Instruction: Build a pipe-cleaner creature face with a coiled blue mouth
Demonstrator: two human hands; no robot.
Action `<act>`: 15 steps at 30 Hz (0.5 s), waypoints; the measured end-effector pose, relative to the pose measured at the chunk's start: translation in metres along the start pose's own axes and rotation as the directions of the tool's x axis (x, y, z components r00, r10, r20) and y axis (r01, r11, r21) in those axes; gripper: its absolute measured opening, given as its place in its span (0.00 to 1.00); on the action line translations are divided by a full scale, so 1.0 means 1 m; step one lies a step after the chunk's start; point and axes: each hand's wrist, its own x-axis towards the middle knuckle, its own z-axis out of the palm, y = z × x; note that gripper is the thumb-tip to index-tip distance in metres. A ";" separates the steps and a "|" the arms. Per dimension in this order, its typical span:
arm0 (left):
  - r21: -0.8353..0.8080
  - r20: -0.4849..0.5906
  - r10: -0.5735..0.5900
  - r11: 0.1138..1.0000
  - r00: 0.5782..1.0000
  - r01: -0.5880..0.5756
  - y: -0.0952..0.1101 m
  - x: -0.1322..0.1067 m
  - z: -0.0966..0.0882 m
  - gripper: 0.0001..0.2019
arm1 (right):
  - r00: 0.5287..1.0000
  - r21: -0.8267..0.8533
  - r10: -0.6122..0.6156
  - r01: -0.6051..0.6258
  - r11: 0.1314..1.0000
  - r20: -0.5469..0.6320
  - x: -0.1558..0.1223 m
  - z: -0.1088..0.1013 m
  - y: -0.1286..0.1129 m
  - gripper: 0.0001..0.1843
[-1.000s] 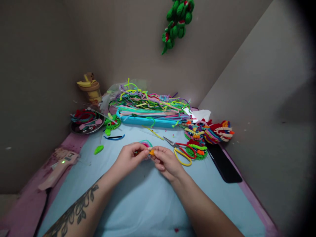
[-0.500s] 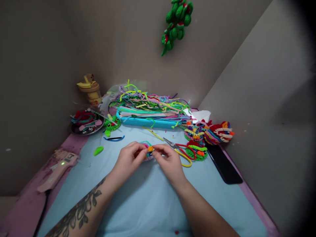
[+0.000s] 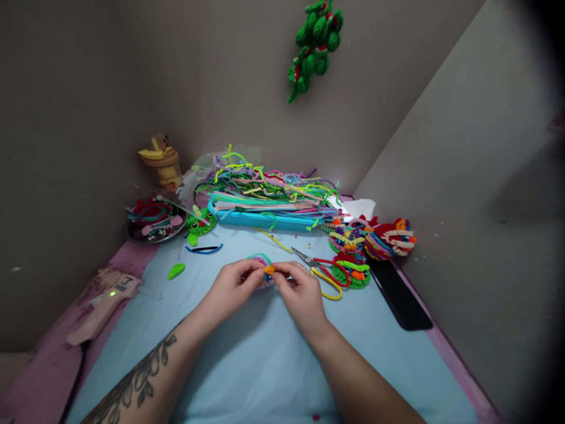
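Over the middle of the blue cloth, my left hand (image 3: 236,285) and my right hand (image 3: 300,288) meet at a small pipe-cleaner figure (image 3: 263,258). It has teal, pink, blue and pale strands, with an orange tip (image 3: 269,270) pinched between both hands' fingertips. My fingers hide much of the figure. Just right of my right hand lie scissors (image 3: 320,266) with one red and one yellow handle, blades apart. A finished-looking green and red pipe-cleaner figure (image 3: 355,272) with an orange beak sits beside the handles.
A blue tray (image 3: 269,221) heaped with pipe cleaners (image 3: 273,182) stands at the back. Left are a metal dish (image 3: 154,235), a pink glue gun (image 3: 103,309) with a cord and a green piece (image 3: 176,271). Right are a phone (image 3: 401,297) and more figures (image 3: 388,238).
My right hand has shifted slightly left, its fingertips now closer to my left ones at the orange tip. Other things on the table stay where they were.
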 end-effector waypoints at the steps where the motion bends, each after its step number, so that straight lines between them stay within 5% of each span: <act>1: -0.038 -0.005 -0.019 0.999 1.000 0.019 0.002 0.000 0.000 0.11 | 0.999 -0.025 -0.045 0.045 0.999 -0.007 0.000 0.000 -0.001 0.07; 7: -0.184 -0.016 -0.055 0.982 0.998 0.051 0.001 0.000 0.002 0.11 | 0.989 -0.072 -0.149 0.147 0.986 -0.014 -0.001 0.000 -0.001 0.07; 15: -0.027 -0.072 0.039 0.999 0.997 -0.041 0.000 -0.003 0.004 0.09 | 0.999 0.067 0.048 -0.049 0.997 0.009 -0.002 0.002 -0.003 0.05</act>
